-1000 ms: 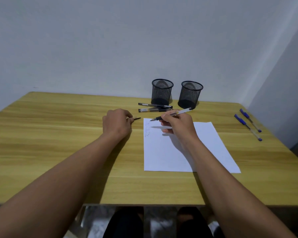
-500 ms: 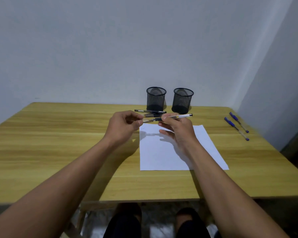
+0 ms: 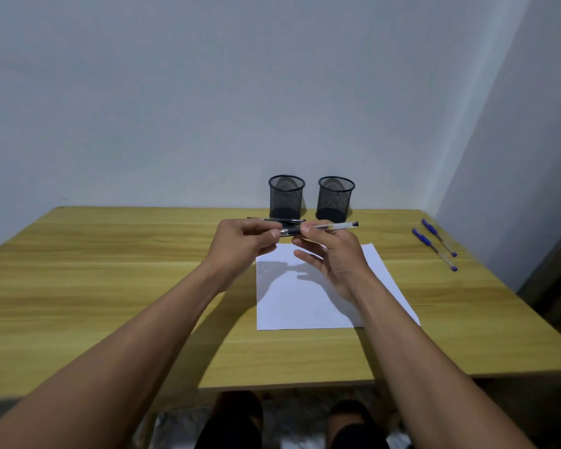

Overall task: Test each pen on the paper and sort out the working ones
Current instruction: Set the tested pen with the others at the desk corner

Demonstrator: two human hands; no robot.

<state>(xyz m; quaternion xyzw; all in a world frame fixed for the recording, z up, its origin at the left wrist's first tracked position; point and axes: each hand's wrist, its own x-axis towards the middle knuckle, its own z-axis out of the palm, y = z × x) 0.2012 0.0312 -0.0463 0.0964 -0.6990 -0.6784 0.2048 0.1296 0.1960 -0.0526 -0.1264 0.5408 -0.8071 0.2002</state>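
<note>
A clear-barrelled black pen (image 3: 334,226) is held level above the far edge of the white paper (image 3: 308,299). My right hand (image 3: 331,254) pinches its barrel between thumb and forefinger, the other fingers spread. My left hand (image 3: 243,241) pinches the pen's black cap (image 3: 289,232) at the left end, where cap and barrel meet. Behind the hands, part of a black pen (image 3: 272,219) lies on the table. Two blue pens (image 3: 434,249) lie at the far right.
Two black mesh pen cups, the left cup (image 3: 286,196) and the right cup (image 3: 335,197), stand side by side at the back by the wall. The wooden table (image 3: 110,270) ends at a wall corner on the right. My knees show below the near edge.
Both hands rose off the paper and came together. The cap in my left hand, apart from the pen's tip a second ago, now meets the pen at its left end.
</note>
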